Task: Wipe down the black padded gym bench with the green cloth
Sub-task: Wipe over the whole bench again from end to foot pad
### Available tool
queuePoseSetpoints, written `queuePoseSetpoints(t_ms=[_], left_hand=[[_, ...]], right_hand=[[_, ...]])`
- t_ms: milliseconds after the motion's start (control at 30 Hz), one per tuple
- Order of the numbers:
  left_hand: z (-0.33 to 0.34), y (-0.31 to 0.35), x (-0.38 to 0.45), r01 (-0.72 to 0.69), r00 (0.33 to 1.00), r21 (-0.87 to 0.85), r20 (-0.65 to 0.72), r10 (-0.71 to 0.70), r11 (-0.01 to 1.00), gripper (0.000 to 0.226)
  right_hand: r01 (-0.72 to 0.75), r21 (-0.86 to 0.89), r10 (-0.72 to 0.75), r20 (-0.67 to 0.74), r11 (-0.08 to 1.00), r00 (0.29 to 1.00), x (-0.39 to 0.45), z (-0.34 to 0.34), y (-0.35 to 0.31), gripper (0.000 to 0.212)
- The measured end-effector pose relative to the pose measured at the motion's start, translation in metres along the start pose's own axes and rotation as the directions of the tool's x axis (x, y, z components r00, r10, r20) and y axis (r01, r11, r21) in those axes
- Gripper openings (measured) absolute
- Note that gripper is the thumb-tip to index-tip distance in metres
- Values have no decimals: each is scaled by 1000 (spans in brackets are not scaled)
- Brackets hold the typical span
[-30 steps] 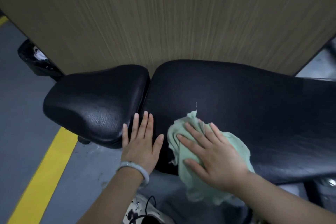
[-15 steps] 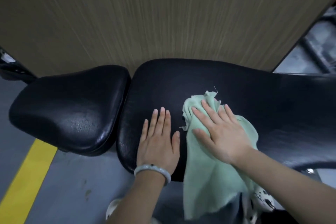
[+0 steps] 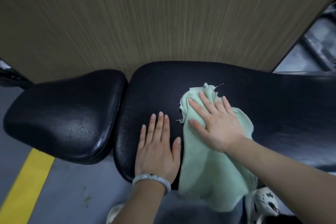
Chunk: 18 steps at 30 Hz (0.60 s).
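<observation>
In the head view we look down on the black padded gym bench (image 3: 254, 114), our table here, which runs across the middle of the frame in two cushions: a long back pad on the right and a shorter seat pad (image 3: 67, 114) on the left, with a narrow gap between them.

Our right hand (image 3: 216, 123) lies flat on the green cloth (image 3: 214, 169) just right of centre, fingers straight and spread, pressing the cloth onto the back pad; as a grip it is open-handed, nothing curled round the fabric. The cloth is bunched up under and beyond our fingertips, with a frayed thread sticking out at its top edge, and its lower part hangs over the near edge of the pad toward the bottom of the frame.

Our left hand (image 3: 158, 145) rests palm down on the bare pad just left of the cloth, fingers straight and together, holding nothing. A pale bangle (image 3: 151, 181) circles that wrist.

A wood-grain panel (image 3: 145, 14) fills the upper frame behind the bench. At lower left, a yellow line (image 3: 27, 185) crosses the grey floor (image 3: 72, 196). A speckled white shoe (image 3: 267, 202) shows at lower right.
</observation>
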<state>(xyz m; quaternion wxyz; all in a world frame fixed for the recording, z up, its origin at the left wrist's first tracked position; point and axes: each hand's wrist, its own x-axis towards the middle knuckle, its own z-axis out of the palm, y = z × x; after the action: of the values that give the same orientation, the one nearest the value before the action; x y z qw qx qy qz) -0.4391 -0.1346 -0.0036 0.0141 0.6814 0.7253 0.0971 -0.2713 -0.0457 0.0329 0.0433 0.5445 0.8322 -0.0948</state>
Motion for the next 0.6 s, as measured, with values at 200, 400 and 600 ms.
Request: queuePoseSetpoints(t_ms=[200, 400, 600], left_hand=[[-1, 0, -1, -3, 1000, 14, 9, 3, 1000, 69], [-1, 1, -1, -9, 1000, -4, -3, 9, 1000, 69], [-4, 1, -2, -5, 1000, -40, 10, 6, 999, 70]], right_hand=[[66, 24, -66, 4, 998, 998, -44, 10, 12, 69], [76, 39, -77, 6, 996, 997, -52, 8, 32, 75], [-60, 80, 66, -71, 995, 995, -22, 9, -14, 79]])
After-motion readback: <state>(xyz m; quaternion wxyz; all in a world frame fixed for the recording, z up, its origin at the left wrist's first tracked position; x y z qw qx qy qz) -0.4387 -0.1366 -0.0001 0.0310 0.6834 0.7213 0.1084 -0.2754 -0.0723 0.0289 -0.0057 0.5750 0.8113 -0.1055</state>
